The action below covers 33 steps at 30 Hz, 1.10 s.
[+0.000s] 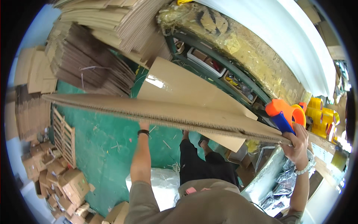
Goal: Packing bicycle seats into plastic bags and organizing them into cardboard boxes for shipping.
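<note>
A long folded sheet of corrugated cardboard (164,108) spans the middle in front of me, its rough edges turned my way. At its right end, my right hand (296,145) is closed around the blue handle of an orange tape gun (281,114) and also meets the cardboard's corner. My left hand (144,125) reaches up against the near edge of the sheet, left of middle; its fingers are hidden behind the cardboard. A wide tan flap (186,84) of cardboard slants away beyond the folded edge.
Stacks of flat cardboard (97,56) stand at the far left. A bench (238,41) bears a white sheet roll (294,33); yellow tape rolls (322,117) lie to the right. A wooden pallet (64,136) and piled boxes (72,186) are on the left. Scraps litter the green floor (100,156).
</note>
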Motion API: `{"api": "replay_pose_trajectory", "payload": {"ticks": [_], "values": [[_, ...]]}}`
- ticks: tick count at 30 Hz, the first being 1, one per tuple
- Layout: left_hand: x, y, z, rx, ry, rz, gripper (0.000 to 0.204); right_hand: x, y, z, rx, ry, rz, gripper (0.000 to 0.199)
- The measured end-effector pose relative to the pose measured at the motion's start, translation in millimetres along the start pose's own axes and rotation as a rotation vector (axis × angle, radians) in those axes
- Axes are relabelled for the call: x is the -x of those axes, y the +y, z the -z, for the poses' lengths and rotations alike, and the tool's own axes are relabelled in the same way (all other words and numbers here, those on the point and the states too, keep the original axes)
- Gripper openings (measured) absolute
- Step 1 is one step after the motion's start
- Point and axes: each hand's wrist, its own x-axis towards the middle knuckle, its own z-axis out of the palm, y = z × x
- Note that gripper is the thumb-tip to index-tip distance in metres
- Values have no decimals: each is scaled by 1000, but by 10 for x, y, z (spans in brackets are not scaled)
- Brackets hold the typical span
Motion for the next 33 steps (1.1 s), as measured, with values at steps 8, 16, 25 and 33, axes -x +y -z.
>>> {"api": "replay_pose_trajectory", "payload": {"ticks": [8, 16, 25, 33], "values": [[807, -1094, 344, 327, -173, -30, 74, -88, -30, -46, 152, -89, -144, 26], [1385, -915, 762, 483, -70, 58, 76, -116, 8, -74, 156, -90, -204, 27], [2357, -342, 883, 666, 111, 107, 78, 13, -20, 39, 112, -185, -146, 30], [798, 2075, -266, 797, 240, 68, 80, 207, 30, 190, 95, -152, 2, 32]]}}
